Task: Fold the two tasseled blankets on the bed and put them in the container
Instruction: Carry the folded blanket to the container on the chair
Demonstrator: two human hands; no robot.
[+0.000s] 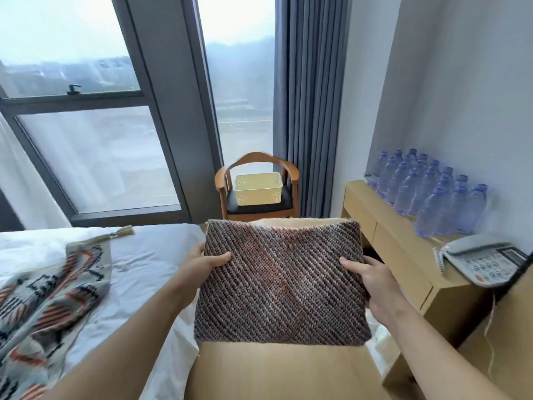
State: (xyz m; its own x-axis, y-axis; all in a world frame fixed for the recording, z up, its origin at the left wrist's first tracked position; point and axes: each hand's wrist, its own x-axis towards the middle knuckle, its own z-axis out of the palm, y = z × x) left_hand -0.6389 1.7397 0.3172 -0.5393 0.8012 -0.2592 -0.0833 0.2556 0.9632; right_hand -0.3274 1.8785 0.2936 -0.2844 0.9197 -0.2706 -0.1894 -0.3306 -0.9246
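A folded brown knitted blanket (281,280) with diagonal stripes is held flat over an open cardboard box (277,370) beside the bed. My left hand (206,262) grips its left edge, thumb on top. My right hand (367,277) grips its right edge the same way. A second blanket (49,301), grey with orange and black patterns and a tassel at its corner, lies crumpled and unfolded on the white bed (138,264) at the left.
A wooden chair (258,189) by the window carries a pale yellow plastic basket (257,188). At the right, a wooden desk (403,255) bears several water bottles (432,194) and a telephone (484,262). A grey curtain (308,105) hangs behind.
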